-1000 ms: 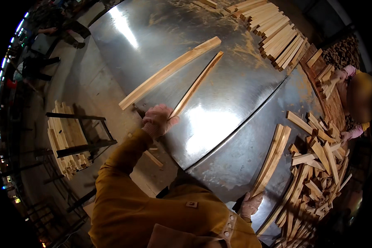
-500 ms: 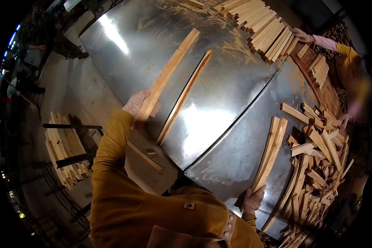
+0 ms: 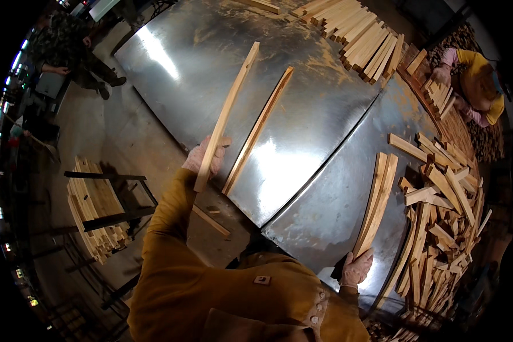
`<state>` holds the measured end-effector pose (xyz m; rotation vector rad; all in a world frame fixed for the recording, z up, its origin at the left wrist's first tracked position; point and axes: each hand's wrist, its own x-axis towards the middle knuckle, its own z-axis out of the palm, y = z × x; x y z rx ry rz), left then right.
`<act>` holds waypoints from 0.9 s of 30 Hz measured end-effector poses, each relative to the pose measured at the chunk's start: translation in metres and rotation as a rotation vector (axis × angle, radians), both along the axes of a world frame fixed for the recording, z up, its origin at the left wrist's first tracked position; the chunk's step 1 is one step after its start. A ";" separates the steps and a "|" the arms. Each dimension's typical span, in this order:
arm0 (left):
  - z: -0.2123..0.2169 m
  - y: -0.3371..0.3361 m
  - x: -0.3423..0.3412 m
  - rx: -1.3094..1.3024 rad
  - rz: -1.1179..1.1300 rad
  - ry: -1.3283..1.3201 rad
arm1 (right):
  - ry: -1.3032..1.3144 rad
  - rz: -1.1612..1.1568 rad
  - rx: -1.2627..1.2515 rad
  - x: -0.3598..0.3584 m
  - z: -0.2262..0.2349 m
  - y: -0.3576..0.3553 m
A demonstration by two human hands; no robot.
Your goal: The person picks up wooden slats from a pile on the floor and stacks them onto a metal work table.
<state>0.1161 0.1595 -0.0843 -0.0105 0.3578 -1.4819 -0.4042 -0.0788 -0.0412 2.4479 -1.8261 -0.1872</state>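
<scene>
My left hand, in a pale pinkish glove, is closed around the lower part of a long wooden strip. The strip slants up and away over the metal table. Just right of it another strip with a darker edge lies on the metal. At the lower right my gloved right hand grips the near ends of two wooden strips, which lie side by side with their far ends pointing away.
A heap of short offcuts covers the table's right side. Neatly laid strips line the far edge. A co-worker handles small pieces at far right. Left, strips sit in a black metal rack; another person stands beyond.
The strip in my left hand has turned from its broad face to a narrower one. The co-worker's hand has left the far stack for the small pieces. The view has shifted slightly.
</scene>
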 end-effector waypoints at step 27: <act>0.064 -0.049 -0.067 1.370 -0.857 -2.483 | -0.514 0.745 0.463 0.309 0.013 0.048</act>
